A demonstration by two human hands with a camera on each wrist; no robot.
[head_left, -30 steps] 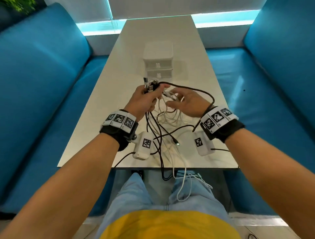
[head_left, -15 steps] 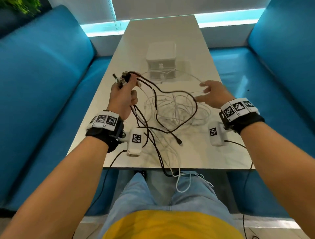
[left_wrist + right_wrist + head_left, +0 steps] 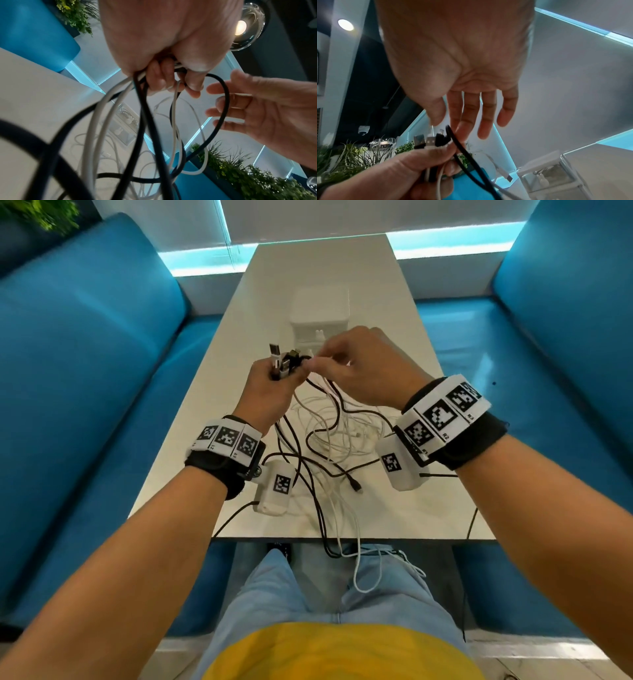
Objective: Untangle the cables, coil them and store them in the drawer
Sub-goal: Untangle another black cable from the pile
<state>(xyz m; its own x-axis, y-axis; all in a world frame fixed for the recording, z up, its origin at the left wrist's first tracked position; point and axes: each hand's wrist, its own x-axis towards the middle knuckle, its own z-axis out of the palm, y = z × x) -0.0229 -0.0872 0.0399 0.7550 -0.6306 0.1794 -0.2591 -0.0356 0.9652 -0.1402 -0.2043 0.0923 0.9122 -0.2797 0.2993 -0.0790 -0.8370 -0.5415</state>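
Right hand [image 3: 363, 368] has swung back in from the right since half a second ago, now meeting the left hand [image 3: 270, 392] above the tabletop [image 3: 428, 508]. Left-hand fingers [image 3: 157, 81] curled tight round a bunch of black and white cable plug ends [image 3: 282, 359], plugs sticking up past the fist. Right-hand fingers [image 3: 471, 115] mostly straight, loosely spread; thumb and forefinger tips touch a thin black cable [image 3: 462, 150] by the plugs; a real pinch, cannot tell. Tangled black and white cables [image 3: 329, 436] hang from the fist onto the tabletop, some trailing over the near edge. Small white plastic drawer box [image 3: 322, 313] stands beyond the hands, drawers closed.
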